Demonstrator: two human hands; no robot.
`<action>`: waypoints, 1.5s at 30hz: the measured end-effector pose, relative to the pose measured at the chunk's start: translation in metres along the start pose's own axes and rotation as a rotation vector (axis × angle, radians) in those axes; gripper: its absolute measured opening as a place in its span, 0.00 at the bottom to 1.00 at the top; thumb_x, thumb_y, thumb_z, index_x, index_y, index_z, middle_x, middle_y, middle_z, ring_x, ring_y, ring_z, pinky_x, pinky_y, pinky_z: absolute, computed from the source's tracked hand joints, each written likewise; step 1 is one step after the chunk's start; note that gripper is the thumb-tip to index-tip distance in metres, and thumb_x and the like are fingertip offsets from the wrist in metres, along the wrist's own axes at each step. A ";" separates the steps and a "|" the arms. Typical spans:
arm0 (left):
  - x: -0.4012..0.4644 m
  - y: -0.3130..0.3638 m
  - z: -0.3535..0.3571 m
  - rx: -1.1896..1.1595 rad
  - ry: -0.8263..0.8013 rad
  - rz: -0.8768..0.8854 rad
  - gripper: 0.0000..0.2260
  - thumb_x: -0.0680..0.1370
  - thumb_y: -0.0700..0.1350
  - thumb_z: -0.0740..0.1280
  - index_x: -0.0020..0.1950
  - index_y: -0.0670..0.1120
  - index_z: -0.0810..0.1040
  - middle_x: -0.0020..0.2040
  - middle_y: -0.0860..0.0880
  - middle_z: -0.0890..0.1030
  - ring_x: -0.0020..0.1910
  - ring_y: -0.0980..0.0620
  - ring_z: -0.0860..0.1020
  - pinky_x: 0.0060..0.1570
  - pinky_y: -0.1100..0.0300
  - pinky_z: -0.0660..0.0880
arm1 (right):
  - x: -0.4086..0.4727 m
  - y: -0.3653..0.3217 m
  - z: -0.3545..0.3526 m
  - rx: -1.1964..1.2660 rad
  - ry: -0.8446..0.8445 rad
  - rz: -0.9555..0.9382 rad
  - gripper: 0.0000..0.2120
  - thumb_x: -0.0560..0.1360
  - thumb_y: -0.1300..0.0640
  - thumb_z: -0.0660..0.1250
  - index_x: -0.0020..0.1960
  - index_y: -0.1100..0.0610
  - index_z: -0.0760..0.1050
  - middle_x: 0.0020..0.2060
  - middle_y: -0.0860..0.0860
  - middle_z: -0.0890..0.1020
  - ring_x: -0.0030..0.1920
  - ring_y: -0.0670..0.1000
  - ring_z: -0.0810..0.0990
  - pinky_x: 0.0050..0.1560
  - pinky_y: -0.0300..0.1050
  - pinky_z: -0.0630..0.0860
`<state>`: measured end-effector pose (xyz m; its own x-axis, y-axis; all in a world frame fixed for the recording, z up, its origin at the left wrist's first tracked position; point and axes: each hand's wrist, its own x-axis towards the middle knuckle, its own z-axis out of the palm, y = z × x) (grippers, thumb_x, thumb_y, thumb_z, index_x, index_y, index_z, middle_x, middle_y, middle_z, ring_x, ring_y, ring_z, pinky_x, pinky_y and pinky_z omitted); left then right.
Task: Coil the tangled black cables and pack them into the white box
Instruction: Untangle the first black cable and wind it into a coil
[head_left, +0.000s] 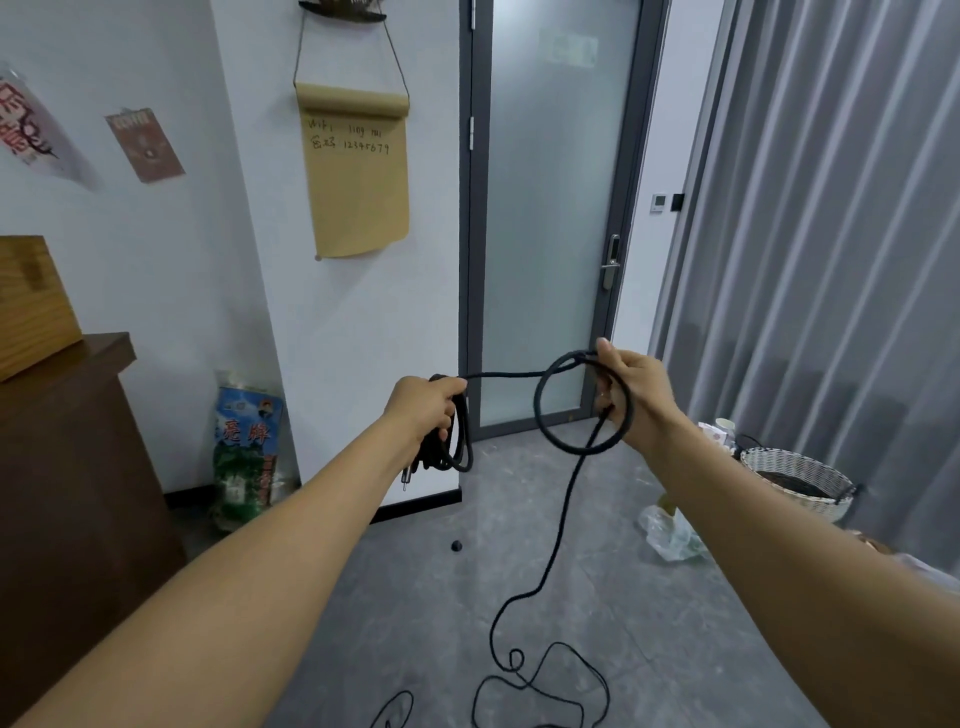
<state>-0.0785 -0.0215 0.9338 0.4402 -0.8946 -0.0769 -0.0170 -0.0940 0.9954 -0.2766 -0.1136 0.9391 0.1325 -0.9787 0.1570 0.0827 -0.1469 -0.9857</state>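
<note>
My left hand (423, 408) grips a bundle of coiled black cable (457, 441) whose loops hang below the fist, with a metal plug dangling at the bottom. A taut stretch of the cable runs right to my right hand (631, 395), which pinches a fresh round loop (545, 415) at its top. From that loop the cable drops to the grey floor and lies there in loose tangled curls (540, 680). No white box is in view.
A dark wooden cabinet (67, 467) stands at the left with a light wooden box on top. A printed bag (247, 447) leans against the white pillar. A woven basket (800, 480) and a crumpled plastic bag (670, 535) sit at the right by the grey curtain. A frosted glass door is ahead.
</note>
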 end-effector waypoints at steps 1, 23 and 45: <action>-0.001 0.001 0.000 0.000 -0.019 -0.002 0.12 0.77 0.42 0.65 0.34 0.45 0.68 0.19 0.54 0.63 0.18 0.57 0.60 0.22 0.65 0.63 | 0.004 0.004 -0.004 -0.095 0.107 0.033 0.18 0.79 0.51 0.62 0.34 0.61 0.74 0.28 0.55 0.67 0.28 0.51 0.63 0.31 0.46 0.60; -0.002 0.021 0.035 -0.605 0.178 -0.138 0.14 0.77 0.39 0.63 0.31 0.43 0.68 0.16 0.53 0.65 0.18 0.55 0.62 0.25 0.64 0.64 | -0.048 0.013 0.012 -1.041 -0.497 -0.436 0.23 0.74 0.60 0.67 0.67 0.54 0.64 0.55 0.52 0.78 0.52 0.51 0.78 0.56 0.48 0.76; 0.009 -0.010 0.014 -0.209 0.135 -0.101 0.10 0.77 0.41 0.64 0.37 0.41 0.71 0.28 0.47 0.68 0.24 0.51 0.65 0.25 0.63 0.67 | -0.026 -0.006 -0.010 -0.307 -0.007 -0.120 0.10 0.71 0.60 0.73 0.32 0.61 0.78 0.18 0.48 0.76 0.17 0.43 0.68 0.21 0.32 0.67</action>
<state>-0.0874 -0.0350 0.9223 0.5463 -0.8175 -0.1825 0.2129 -0.0752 0.9742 -0.2904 -0.0886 0.9404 0.1470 -0.9507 0.2729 -0.2037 -0.2991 -0.9322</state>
